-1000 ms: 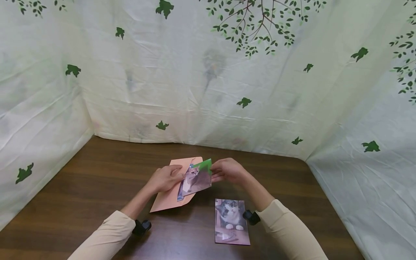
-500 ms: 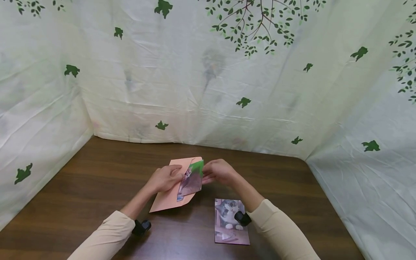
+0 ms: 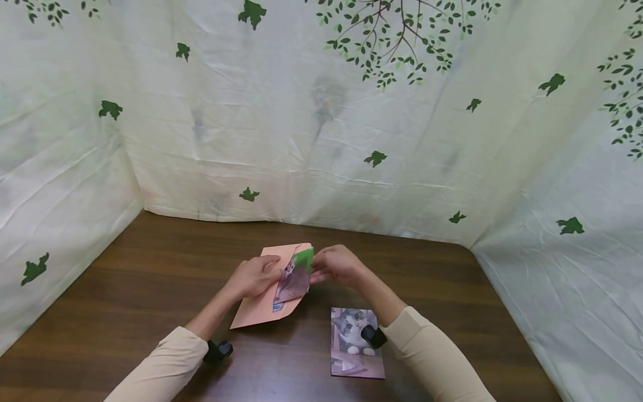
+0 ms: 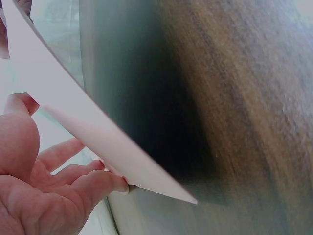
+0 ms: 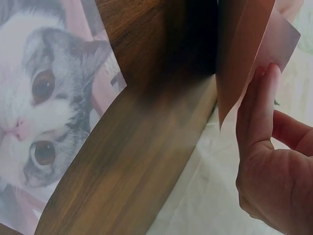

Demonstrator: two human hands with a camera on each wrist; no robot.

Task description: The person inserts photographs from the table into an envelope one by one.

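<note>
My left hand (image 3: 257, 277) grips a salmon-pink envelope (image 3: 256, 309), thumb on the front and fingers behind, tilted above the table. Part of a cat photo card (image 3: 296, 283) with a green corner sticks out of the envelope's right-hand opening, with another card edge under it. My right hand (image 3: 337, 264) pinches the protruding right edge of the card. In the right wrist view, two extended fingers (image 5: 259, 105) lie against the card's back; the thumb's contact is hidden. The left wrist view shows the envelope's plain back (image 4: 98, 132) and my left fingers against it.
Another cat photo card (image 3: 346, 365) lies face up on the brown wooden table (image 3: 150, 279), below my right wrist. Its corner is partly covered by the black wrist camera (image 3: 374, 336). A white curtain (image 3: 321, 139) with green leaf prints surrounds the table's back and sides.
My right hand has moved left, sliding the cat photo card deeper into the envelope, so less of the picture shows. My left hand and the envelope have stayed nearly still.
</note>
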